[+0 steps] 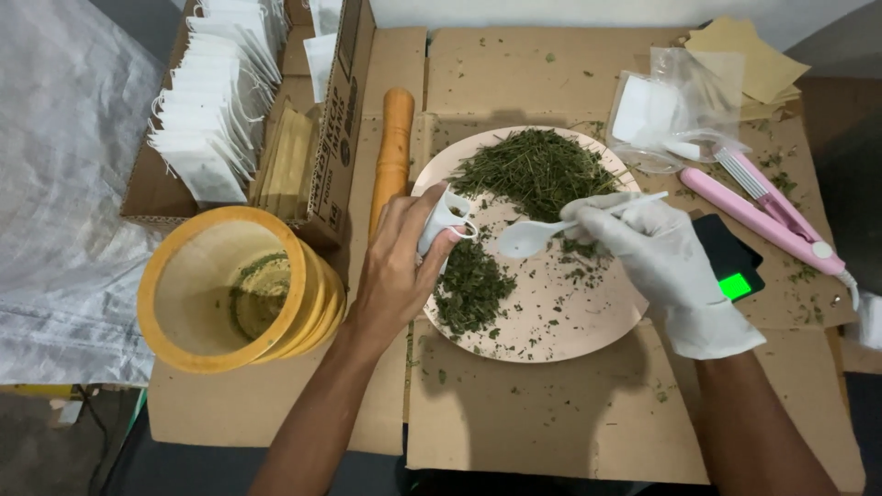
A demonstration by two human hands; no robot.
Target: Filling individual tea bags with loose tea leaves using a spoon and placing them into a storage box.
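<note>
Over plate (551,331), spoon (551,230) lying crosswise, bowl pointing left

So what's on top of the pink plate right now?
On the plate lie two heaps of dried green herbs: a big one at the far side and a smaller one beneath the left hand. Loose crumbs are scattered about. The gloved right hand covers part of the plate's right side.
</note>
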